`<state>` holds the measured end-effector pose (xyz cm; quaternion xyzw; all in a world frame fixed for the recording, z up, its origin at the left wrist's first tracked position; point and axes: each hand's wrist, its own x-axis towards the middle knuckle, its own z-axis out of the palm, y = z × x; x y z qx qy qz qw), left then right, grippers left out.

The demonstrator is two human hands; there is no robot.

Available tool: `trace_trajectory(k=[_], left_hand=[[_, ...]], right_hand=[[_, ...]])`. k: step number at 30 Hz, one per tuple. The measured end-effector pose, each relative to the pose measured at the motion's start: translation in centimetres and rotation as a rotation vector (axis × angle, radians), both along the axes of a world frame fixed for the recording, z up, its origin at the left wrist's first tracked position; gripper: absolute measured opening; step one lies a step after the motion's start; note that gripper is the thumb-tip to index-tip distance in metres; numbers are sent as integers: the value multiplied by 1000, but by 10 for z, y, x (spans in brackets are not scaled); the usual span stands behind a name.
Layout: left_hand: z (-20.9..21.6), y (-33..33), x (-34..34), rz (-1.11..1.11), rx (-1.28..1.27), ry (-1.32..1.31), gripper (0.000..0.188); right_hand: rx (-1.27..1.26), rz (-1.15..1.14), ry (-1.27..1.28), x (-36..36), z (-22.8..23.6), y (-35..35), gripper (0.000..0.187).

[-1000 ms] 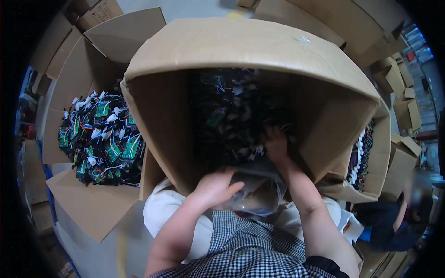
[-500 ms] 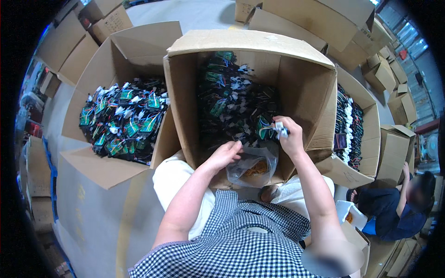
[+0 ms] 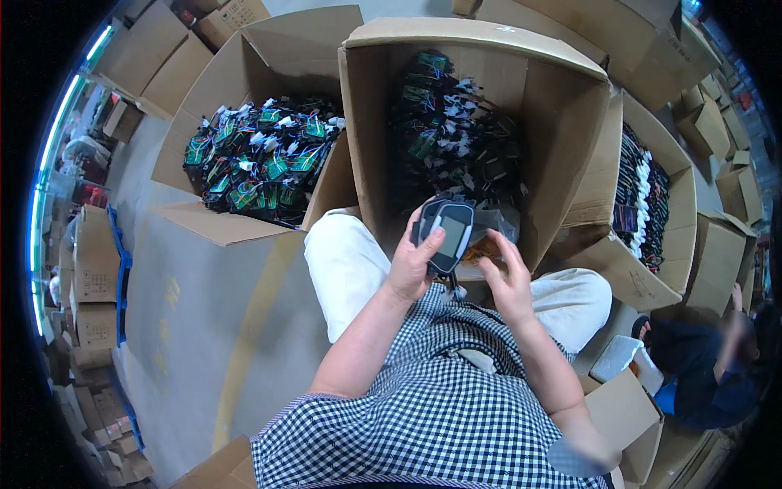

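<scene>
- Left hand (image 3: 414, 267) has moved, now clamped on a device (image 3: 451, 238)
- Right hand (image 3: 511, 287) just beside it, fingers apart
- Printed box (image 3: 226, 24), too small to read

Open cardboard boxes (image 3: 566, 155) stand on grey floor (image 3: 195, 326).

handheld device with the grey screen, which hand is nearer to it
Left. The left hand grips the handheld device from its left side, thumb over the front; the right hand is to its right, fingers parted and not holding it.
</scene>
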<state>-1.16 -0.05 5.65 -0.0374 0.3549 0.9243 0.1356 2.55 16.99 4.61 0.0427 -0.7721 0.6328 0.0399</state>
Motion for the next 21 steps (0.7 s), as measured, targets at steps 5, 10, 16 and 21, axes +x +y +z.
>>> trace_trajectory(k=[5,10,16,21], left_hand=[[2,24,17,157,-445,286,63],[-7,25,24,199,-584,310,84],[-11,6,21,17,-351,158,78],[-11,-20,17,-251,-373,27,63]], right_hand=[[-753,34,-326,0,8,-38,45],[-138,-126,-19,0,23,-40,35],[-167,197,-196,11,13,-26,43],[14,14,-3,-18,19,4,50]])
